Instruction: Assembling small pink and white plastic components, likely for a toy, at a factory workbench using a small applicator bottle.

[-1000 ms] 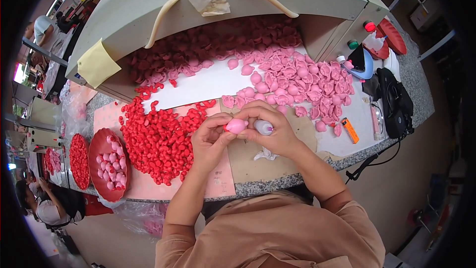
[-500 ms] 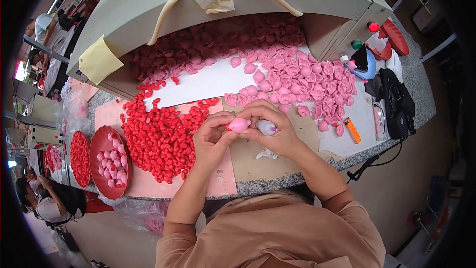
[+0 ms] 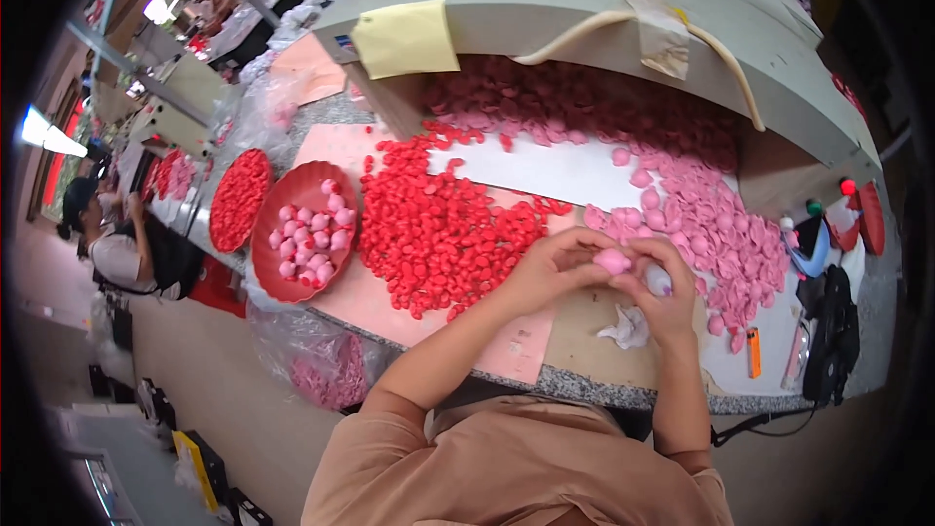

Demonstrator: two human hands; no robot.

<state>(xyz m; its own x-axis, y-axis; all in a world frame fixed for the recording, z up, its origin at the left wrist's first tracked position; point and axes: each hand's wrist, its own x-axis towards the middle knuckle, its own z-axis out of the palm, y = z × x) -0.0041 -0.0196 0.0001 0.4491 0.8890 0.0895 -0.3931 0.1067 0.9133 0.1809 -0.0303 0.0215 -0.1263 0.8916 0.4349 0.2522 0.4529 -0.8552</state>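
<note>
Between my two hands is a small rounded pink piece, gripped at its ends by the fingertips. My left hand pinches it from the left, fingers closed. From the right, my right hand holds its other end and also keeps a small translucent bottle against the palm, partly hidden by the fingers. Left of the hands spreads a heap of small glossy red pieces. Loose pink shell-like pieces lie behind and to the right. A crumpled white tissue rests on the brown board just below the hands.
A grey box-shaped machine arches over the far pink pieces. At left stand a red scalloped bowl of pink-and-red pieces and another red-filled bowl. An orange lighter and black bag lie right. A person sits far left.
The view has swung left, so the bench sits farther right in the picture. Both hands still hold the pink piece; the red tip seen at its left end before is now hidden.
</note>
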